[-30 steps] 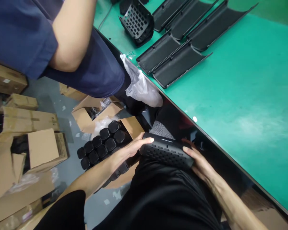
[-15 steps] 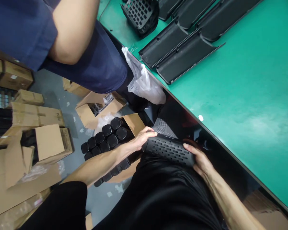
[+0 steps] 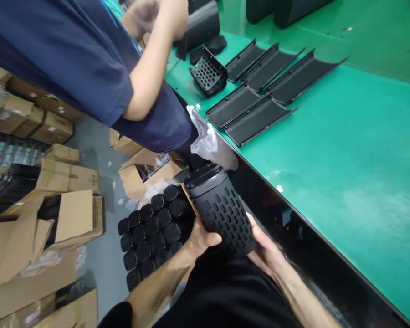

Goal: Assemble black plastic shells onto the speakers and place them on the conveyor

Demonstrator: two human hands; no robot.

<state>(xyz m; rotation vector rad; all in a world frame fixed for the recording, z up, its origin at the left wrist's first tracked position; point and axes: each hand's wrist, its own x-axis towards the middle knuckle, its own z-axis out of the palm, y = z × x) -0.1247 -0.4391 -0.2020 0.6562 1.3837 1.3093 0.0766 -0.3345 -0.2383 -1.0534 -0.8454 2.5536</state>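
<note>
A black housing with slotted holes (image 3: 225, 214) is held between my two hands above my lap, tilted, its closed end toward the upper left. My left hand (image 3: 203, 239) grips its lower left side with the thumb across the front. Around the lower right side wraps my right hand (image 3: 266, 248), its fingers partly hidden behind the housing. Just left of my left hand, a carton holds several black rounded-square pieces (image 3: 151, 226) standing in rows.
Several curved black shells (image 3: 259, 123) and a perforated black part (image 3: 209, 73) lie on the green table (image 3: 345, 173). A plastic bag (image 3: 208, 143) hangs at its edge. A person in navy (image 3: 89, 59) stands at the upper left. Cardboard boxes (image 3: 75, 214) cover the floor at left.
The housing has turned from lying sideways to pointing up and left, and it is nearer the camera. Both hands have shifted their hold lower on it. The view has moved too.
</note>
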